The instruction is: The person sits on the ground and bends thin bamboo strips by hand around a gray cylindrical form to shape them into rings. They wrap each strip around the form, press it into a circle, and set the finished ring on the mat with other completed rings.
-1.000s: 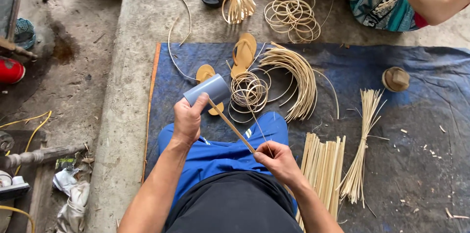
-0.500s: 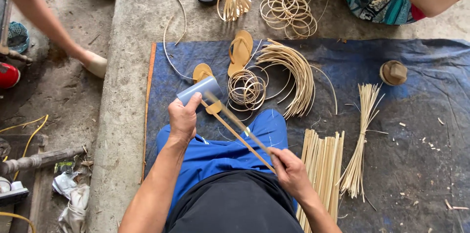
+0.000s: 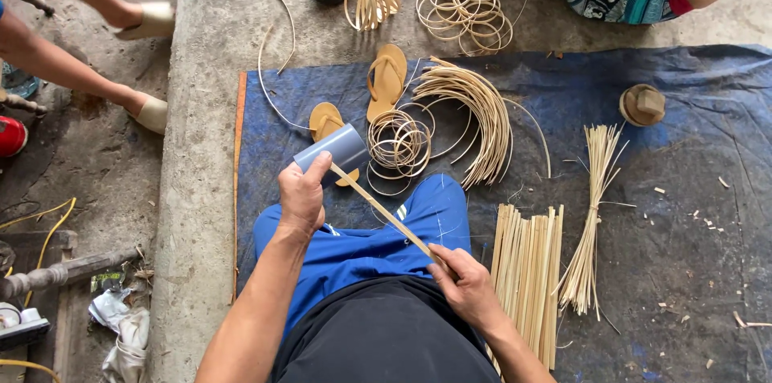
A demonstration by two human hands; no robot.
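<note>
The bamboo strip (image 3: 384, 213) is stretching between both hands, running from the grey pipe (image 3: 333, 150) at about ten o'clock down to the right hand (image 3: 465, 285) at about four o'clock, above the person's blue-clad lap. The left hand (image 3: 301, 194) is clenching around the pipe's near end, thumb lying along its side, where the strip is meeting the pipe. The right hand is pinching the strip's lower end between thumb and fingers.

At twelve o'clock from the pipe, a pair of tan sandals (image 3: 386, 81) is lying on the blue tarp (image 3: 691, 190). At two o'clock, small coiled hoops (image 3: 397, 144) are sitting just beside a sheaf of curved strips (image 3: 482, 113). At three o'clock from the right hand, a stack of flat sticks (image 3: 527, 270) is lying near a tied bundle of thin splints (image 3: 593, 214). Farther off at twelve o'clock, larger hoops (image 3: 462, 5) are resting on the concrete floor (image 3: 201, 109).
</note>
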